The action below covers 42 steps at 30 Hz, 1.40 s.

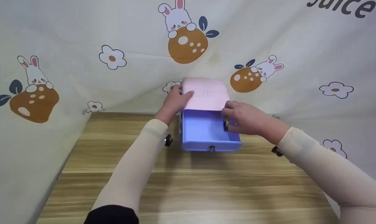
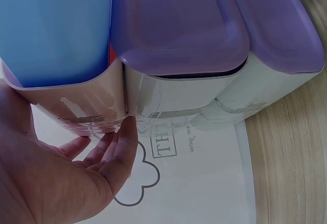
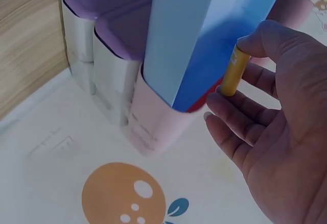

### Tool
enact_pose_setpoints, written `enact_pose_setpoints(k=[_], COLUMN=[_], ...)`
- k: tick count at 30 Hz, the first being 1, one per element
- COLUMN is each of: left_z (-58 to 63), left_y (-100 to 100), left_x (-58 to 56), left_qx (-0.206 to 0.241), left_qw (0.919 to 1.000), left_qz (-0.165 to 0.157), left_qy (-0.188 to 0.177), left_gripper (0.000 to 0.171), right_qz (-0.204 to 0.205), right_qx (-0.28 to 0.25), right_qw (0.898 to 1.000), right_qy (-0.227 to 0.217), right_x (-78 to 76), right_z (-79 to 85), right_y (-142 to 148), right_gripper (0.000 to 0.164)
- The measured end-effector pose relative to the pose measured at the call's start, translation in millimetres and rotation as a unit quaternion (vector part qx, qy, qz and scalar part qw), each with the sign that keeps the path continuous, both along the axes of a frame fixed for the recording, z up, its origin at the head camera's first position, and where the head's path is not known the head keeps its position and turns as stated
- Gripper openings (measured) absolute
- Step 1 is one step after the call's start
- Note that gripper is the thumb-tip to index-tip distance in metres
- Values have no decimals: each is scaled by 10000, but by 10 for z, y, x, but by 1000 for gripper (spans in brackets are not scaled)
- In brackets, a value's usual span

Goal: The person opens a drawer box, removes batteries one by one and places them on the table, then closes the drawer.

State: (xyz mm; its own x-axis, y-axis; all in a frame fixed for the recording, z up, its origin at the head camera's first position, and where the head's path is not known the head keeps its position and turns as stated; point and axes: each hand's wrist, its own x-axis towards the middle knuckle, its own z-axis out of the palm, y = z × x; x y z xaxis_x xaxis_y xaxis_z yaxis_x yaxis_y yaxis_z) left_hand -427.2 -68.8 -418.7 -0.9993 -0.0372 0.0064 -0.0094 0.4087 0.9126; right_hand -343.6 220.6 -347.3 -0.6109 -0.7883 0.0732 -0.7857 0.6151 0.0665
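Observation:
A small drawer cabinet has a pink top section (image 1: 206, 93) with its blue drawer (image 1: 200, 145) pulled out toward me. My left hand (image 1: 175, 101) holds the pink section at its left edge, thumb on top and fingers along the side. In the left wrist view those fingers touch the pink casing (image 2: 97, 104). Over the right side of the drawer, my right hand (image 1: 247, 118) pinches a yellow battery (image 3: 235, 73) between thumb and fingers. A strip of red (image 3: 204, 96) shows where the drawer meets the casing. Much of the drawer's right inside is hidden by the right hand.
Beneath the pink section, the wrist views show white sections with purple drawer fronts (image 2: 179, 24). The cabinet stands on a wood-grain table (image 1: 113, 165), against a pale cloth (image 1: 138, 84) printed with rabbits and flowers. A metal ring pull (image 1: 211, 149) sits on the blue drawer front.

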Motion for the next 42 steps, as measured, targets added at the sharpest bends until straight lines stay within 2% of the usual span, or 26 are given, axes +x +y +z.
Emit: enact_pose_setpoints(k=[8,15,33,42], left_z=[2,-11,1,12], left_y=[-1,-19,-22,-19], left_x=[-2,3,-1,-6], left_qx=[24,11,-57,-59], left_qw=[10000,9999,9999,9999], left_qz=[-31,-115,-95,-105], left_qy=[-85,2,7,-45], left_gripper=[81,80,81,81], right_qz=[-225,-218,-368,-588], right_qx=[-296,-586,-672,-649], right_qw=[9991,9977,9969,9955], right_qy=[-185,-246,-196,-357], right_x=[-33,-123,-339,-436], right_z=[118,174,204,203], right_y=[176,360,521,571], right_gripper=[30,25,26,23])
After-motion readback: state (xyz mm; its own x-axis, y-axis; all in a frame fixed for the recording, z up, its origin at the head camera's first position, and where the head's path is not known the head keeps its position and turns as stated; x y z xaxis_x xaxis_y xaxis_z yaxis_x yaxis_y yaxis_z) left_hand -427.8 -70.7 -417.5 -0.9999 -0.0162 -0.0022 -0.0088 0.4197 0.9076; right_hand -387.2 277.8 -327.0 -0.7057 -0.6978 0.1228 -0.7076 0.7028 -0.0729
